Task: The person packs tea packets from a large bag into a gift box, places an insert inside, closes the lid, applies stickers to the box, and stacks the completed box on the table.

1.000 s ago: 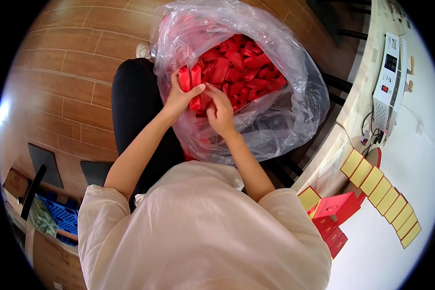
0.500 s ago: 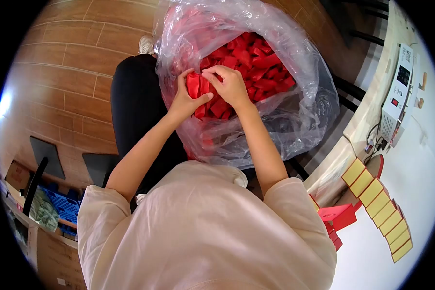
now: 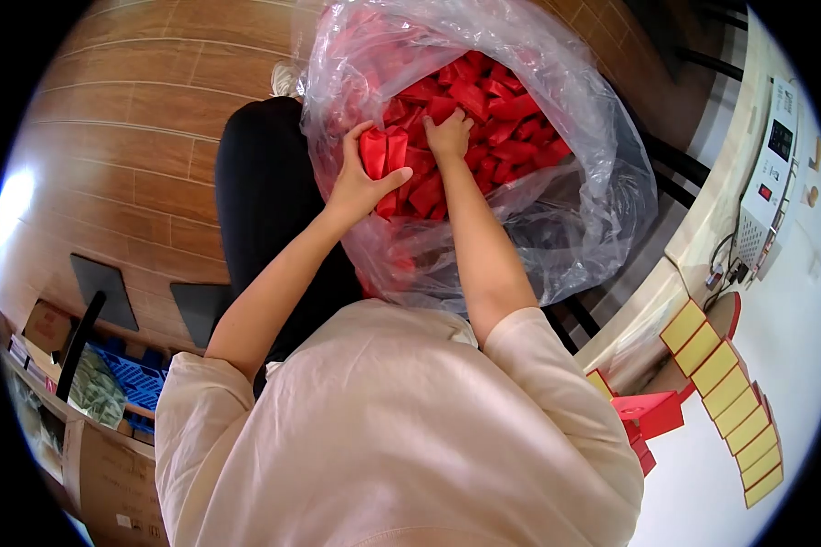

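My left hand (image 3: 360,185) is curved around a small bunch of glossy red folded pieces (image 3: 383,153), thumb on the near side and fingers on the far side. They look like flat strips of folded ribbon or film; I cannot tell which. Just to the right, my right hand (image 3: 449,139) reaches down onto the heap of similar red pieces (image 3: 511,132). Its thumb and fingers are apart, with a red piece at the fingertips that does not look gripped. A large clear plastic bag (image 3: 602,205) surrounds the heap, its mouth open toward me.
A white table (image 3: 702,492) on the right carries a boxy device (image 3: 764,182) with a display and cables. Overlapping yellow cards with red edges (image 3: 728,394) lie there near a red box (image 3: 659,415). A blue crate (image 3: 137,378) and cardboard box (image 3: 109,474) stand at lower left.
My right hand has left the red pieces in my left hand and moved right and away from me onto the heap. My left hand keeps its hold. The view has shifted slightly.
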`<state>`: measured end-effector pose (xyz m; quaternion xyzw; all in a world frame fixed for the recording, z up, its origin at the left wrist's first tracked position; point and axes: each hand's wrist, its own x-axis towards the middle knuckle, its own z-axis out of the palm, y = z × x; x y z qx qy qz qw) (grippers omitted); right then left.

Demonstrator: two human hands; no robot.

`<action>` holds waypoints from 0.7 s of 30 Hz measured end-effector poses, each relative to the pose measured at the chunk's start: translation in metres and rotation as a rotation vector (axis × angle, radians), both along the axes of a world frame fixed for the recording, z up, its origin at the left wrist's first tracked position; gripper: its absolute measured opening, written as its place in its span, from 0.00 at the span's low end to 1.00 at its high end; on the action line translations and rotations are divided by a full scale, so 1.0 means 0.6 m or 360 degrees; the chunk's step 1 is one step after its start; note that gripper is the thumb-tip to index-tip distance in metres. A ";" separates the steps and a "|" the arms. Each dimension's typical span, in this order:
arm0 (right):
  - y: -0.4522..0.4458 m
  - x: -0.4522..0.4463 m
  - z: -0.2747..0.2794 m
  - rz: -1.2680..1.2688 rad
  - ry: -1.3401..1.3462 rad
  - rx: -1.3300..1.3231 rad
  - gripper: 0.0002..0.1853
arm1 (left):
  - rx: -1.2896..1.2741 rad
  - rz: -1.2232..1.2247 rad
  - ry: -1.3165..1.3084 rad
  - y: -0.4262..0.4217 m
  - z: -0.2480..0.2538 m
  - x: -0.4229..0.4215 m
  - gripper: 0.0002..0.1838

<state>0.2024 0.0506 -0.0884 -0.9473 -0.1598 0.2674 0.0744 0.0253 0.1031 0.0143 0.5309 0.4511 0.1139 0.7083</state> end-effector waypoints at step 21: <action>-0.148 -0.070 0.312 -0.0497 0.0225 0.1102 0.17 | -0.0889 -0.0234 -0.0539 -0.083 0.121 0.067 0.47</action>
